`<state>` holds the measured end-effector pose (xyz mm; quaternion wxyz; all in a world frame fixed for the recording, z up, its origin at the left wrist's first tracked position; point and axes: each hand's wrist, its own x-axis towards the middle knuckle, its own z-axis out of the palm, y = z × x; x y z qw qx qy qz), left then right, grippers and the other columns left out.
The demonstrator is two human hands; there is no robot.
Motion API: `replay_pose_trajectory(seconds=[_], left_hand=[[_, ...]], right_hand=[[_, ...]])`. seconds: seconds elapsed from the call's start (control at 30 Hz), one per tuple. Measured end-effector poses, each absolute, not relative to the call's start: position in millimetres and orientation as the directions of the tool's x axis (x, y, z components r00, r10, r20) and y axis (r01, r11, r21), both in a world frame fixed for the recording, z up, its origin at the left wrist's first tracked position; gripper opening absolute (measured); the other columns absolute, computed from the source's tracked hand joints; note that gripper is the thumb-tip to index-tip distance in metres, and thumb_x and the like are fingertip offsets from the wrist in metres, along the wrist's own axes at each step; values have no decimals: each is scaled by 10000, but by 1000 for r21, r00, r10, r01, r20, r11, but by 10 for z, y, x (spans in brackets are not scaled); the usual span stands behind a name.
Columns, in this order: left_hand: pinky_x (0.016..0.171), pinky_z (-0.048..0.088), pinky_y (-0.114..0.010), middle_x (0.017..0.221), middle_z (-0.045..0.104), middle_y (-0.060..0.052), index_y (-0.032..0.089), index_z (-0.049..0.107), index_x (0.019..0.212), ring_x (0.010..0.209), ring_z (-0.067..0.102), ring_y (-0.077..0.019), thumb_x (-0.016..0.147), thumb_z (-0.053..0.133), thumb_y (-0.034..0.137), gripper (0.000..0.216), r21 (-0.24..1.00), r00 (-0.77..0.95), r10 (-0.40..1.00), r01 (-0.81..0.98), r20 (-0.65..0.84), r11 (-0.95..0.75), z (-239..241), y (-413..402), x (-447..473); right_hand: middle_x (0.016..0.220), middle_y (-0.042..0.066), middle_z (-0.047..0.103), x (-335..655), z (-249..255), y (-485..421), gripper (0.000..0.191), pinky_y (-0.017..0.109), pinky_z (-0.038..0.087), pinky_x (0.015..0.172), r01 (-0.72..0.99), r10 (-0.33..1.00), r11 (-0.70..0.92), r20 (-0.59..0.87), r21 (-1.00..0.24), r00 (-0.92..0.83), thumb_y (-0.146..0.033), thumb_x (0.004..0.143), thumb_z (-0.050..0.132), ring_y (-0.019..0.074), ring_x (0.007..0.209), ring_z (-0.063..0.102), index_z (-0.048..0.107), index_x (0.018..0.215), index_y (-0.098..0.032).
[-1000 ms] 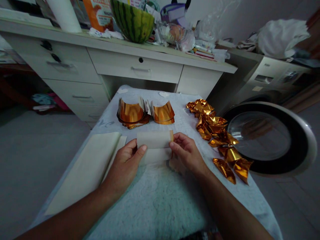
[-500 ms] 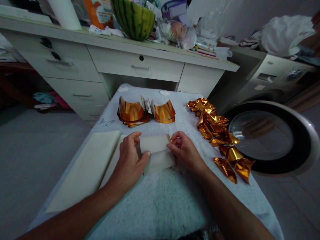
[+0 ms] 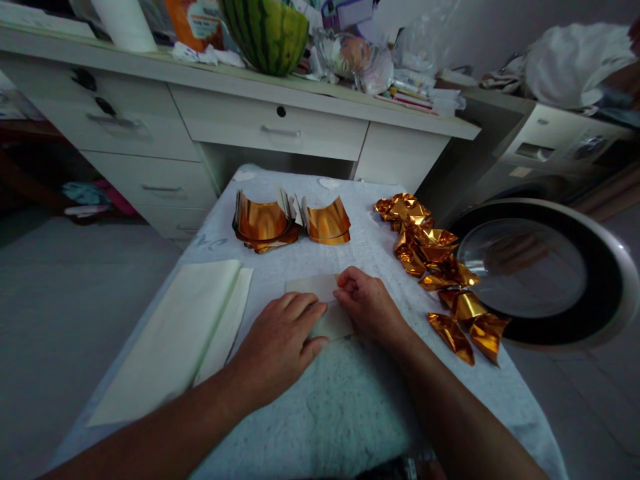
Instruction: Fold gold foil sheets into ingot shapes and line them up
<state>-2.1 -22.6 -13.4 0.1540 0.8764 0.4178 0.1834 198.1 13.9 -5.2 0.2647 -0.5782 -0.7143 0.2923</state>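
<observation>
A small pale sheet of paper (image 3: 334,324), with a crease across it and a thin gold-brown strip at its upper right edge, lies on the cloth between my hands. Flat across its left side rests my left hand (image 3: 283,337), fingers stretched out and thumb apart. My right hand (image 3: 369,303) pinches the sheet's right edge between thumb and fingers. Beyond them stand two stacks of curved gold foil sheets, a left stack (image 3: 263,221) and a right stack (image 3: 327,223). Several folded gold foil pieces (image 3: 425,247) form a row on the right.
Large folded white paper (image 3: 175,333) lies left on the cloth-covered table (image 3: 360,413). Behind is a white drawer cabinet (image 3: 280,127) with a cut watermelon (image 3: 267,37) on top. A washing machine's open round door (image 3: 607,280) stands close to the table's right side.
My left hand has moved right and turned from holding the sheet's left edge to lying flat over it. The sheet now lies lower and flatter. My right hand keeps its pinch, almost unmoved.
</observation>
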Motion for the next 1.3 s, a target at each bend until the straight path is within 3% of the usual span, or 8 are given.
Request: replay_pose_trajectory(seconds=[0.17,0.3,0.47,0.73,0.93,1.07,1.2,1.3], left_hand=[[976,480,-498,1253,609,-105,190,561,1263,1137,537,-304,786,737,377,542,393,593,785,688,179,-610,-83,-250,-34],[986,490,-482,1228,633,-113,177,572,1239,1127,568,-294,839,674,300,430,355,588,782,699,209,-621,-104,-241,-42],[896,547,-466,1129,678,-121,155,620,1144,1033,636,-285,906,585,260,263,328,590,762,688,266,-647,-105,-242,-33],[823,581,-469,1071,698,-132,141,635,1097,960,670,-285,948,512,267,230,270,599,720,671,352,-690,-141,-243,-43],[837,576,-460,1046,700,-125,153,642,1055,953,668,-277,957,492,273,216,250,616,707,666,349,-703,-156,-243,-46],[825,567,-436,1001,697,-107,161,655,970,928,661,-257,970,451,251,224,321,596,739,666,314,-673,-123,-226,-42],[797,556,-380,933,697,-73,178,652,968,876,663,-216,991,392,245,269,436,533,804,678,263,-592,-107,-198,-53],[801,546,-381,979,719,-83,174,638,1059,896,678,-226,978,423,250,241,454,454,838,704,304,-546,-122,-173,-69]], right_hand=[[631,-64,525,2116,1,150,161,222,313,536,582,943,198,-8,-789,-332,-110,825,493,107,561,471,565,925,-214],[740,-47,564,2200,88,143,280,213,363,592,530,895,259,-6,-807,-447,-35,769,444,103,642,494,564,946,-215],[737,-55,531,2237,128,138,326,212,370,606,518,860,290,-19,-805,-510,-33,749,485,100,639,456,573,1003,-217],[1002,57,589,2227,256,32,328,311,455,797,674,839,369,-82,-640,-538,-63,728,651,189,896,559,634,1028,-193],[1029,51,574,2223,281,17,340,323,454,845,632,809,426,-40,-647,-586,-23,762,627,189,949,555,661,1041,-216],[982,47,617,2228,215,48,165,350,436,875,580,782,465,3,-669,-623,-106,863,590,191,934,567,695,943,-206],[941,38,646,2221,160,54,196,351,426,864,534,798,449,52,-716,-601,-173,938,509,188,906,573,698,939,-221],[899,33,645,2196,121,48,180,338,425,836,556,840,407,57,-724,-540,-175,939,506,184,877,575,681,919,-212]])
